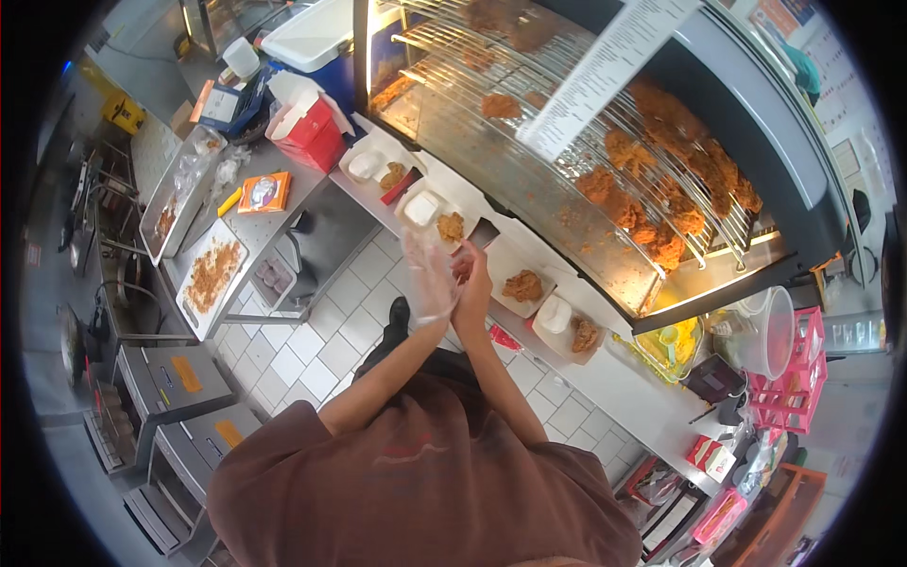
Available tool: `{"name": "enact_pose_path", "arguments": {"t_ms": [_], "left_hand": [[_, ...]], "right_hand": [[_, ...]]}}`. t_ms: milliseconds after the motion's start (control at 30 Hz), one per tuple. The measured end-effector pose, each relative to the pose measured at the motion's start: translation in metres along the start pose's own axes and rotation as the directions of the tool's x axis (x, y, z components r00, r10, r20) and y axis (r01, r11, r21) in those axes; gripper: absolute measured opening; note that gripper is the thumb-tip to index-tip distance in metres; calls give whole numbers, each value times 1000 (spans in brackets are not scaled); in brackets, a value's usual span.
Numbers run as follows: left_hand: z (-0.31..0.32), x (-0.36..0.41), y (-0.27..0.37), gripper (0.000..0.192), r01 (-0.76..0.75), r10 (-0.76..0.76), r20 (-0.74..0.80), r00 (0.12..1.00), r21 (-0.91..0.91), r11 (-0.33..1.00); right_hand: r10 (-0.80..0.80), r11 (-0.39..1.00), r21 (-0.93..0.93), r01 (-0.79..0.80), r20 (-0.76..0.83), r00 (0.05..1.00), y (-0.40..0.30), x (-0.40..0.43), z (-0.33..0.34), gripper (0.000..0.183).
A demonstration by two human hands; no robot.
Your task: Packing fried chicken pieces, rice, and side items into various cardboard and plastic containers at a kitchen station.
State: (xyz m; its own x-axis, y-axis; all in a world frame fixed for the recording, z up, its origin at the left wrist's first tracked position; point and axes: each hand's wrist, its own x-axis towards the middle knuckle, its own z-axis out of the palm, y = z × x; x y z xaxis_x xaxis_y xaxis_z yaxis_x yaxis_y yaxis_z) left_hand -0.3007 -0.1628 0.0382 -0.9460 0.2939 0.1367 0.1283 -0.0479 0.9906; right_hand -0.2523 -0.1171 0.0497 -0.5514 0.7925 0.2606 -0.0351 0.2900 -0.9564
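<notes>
My left hand (427,276), in a loose clear plastic glove, is held out flat with nothing in it. Right beside it, my bare right hand (470,278) touches the glove with bent fingers; whether it pinches the plastic is unclear. Both hands are in front of a row of open paper food boxes on the counter. Fried chicken (451,227) and a white wrapped portion (421,208) lie in the box (402,210) just beyond my hands. To the right, another box (509,305) shows a chicken piece (523,285). A white wrapped portion (554,314) sits with chicken (584,334) in the end box.
A lit display warmer (496,205) with fried chicken on wire racks stands behind the boxes. At left, a steel table holds a cutting board (237,237) with crumbs, a metal pan (159,230) and a red carton (312,138). A pink crate (786,404) stands at right.
</notes>
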Motion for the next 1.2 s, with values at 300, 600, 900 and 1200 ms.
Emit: {"name": "enact_pose_path", "arguments": {"t_ms": [300, 600, 900, 1200], "left_hand": [[-84, 47, 19, 51, 189, -174, -200, 964, 59, 980], [-192, 188, -63, 50, 26, 163, -431, 888, 399, 917], [-219, 198, -100, 33, 484, -545, -6, 838, -455, 748], [-305, 103, -274, 19, 567, -612, 82, 787, 298, 768]], "right_hand": [[75, 996, -58, -68, 123, 990, -3, 7, 114, 19], [-64, 988, -110, 105, 329, 942, -27, -30, 203, 13], [353, 936, -221, -276, 591, 725, -3, -39, 207, 14], [570, 761, -647, -48, 632, 525, 89, -86, 110, 41]]}}
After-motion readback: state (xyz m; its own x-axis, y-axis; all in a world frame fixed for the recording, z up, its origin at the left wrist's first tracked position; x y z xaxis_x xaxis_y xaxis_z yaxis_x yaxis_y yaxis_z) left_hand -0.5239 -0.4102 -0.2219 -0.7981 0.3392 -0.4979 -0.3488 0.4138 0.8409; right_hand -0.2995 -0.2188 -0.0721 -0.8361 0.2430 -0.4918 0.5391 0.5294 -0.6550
